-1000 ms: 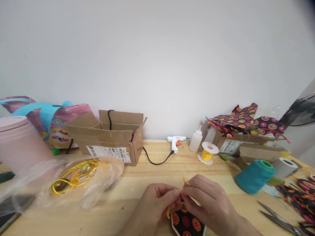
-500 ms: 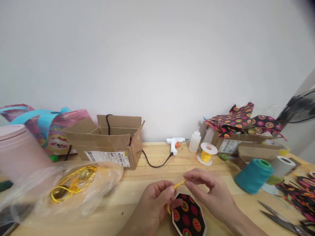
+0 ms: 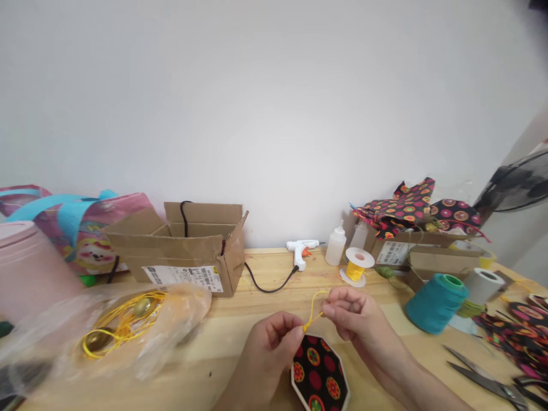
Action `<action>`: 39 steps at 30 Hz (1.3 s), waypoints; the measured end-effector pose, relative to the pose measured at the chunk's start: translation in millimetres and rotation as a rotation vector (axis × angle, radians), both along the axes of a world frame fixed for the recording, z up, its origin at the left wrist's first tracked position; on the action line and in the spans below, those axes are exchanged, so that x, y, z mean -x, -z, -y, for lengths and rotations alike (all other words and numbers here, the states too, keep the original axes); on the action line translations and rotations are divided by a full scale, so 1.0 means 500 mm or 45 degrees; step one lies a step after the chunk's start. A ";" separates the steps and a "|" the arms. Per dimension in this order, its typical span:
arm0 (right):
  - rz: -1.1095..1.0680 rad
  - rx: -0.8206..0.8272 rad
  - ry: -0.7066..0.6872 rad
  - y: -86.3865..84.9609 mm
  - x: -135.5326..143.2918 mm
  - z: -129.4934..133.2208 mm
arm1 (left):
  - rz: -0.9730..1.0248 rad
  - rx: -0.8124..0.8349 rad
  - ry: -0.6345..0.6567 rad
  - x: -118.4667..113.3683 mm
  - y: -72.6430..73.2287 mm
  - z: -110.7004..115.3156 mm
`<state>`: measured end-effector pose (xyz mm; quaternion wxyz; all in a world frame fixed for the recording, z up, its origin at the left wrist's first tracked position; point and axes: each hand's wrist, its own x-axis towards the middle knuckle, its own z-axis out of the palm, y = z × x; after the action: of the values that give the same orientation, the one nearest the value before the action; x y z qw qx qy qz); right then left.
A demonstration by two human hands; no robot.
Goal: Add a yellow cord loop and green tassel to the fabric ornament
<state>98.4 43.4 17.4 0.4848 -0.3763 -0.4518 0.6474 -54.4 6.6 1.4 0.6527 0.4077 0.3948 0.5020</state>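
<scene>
My left hand pinches a knot in a yellow cord between thumb and forefinger. Above that knot the cord forms a small loop, and my right hand grips the loop's right side with its fingertips. Just below the knot is an octagonal piece, covered in black fabric with red, orange and green round motifs and edged in white. The left fingers are beside its upper left edge; whether the cord is fixed to it is hidden.
A glue gun, a squeeze bottle and a yellow cord spool stand behind my hands. At right lie a teal thread cone and scissors. At left are a cardboard box and a plastic bag holding cord and bells.
The cord between my hands has opened from a narrow strand into a rounded loop. My right fingers have closed in on it, and the octagonal piece has shifted slightly left in view.
</scene>
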 end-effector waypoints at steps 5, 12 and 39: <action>-0.197 0.116 -0.022 0.008 0.003 0.002 | -0.037 0.012 -0.044 -0.001 -0.004 0.002; -0.170 0.162 -0.201 0.003 0.010 0.015 | -0.053 -0.015 -0.022 0.003 -0.002 0.006; -0.297 0.272 -0.448 0.028 0.009 0.016 | -0.307 -0.098 -0.008 -0.010 -0.017 0.012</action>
<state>93.8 35.6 3.2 0.3708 -0.2636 -0.3805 0.8051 -49.3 0.8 10.1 0.5828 0.4885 0.4523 0.4660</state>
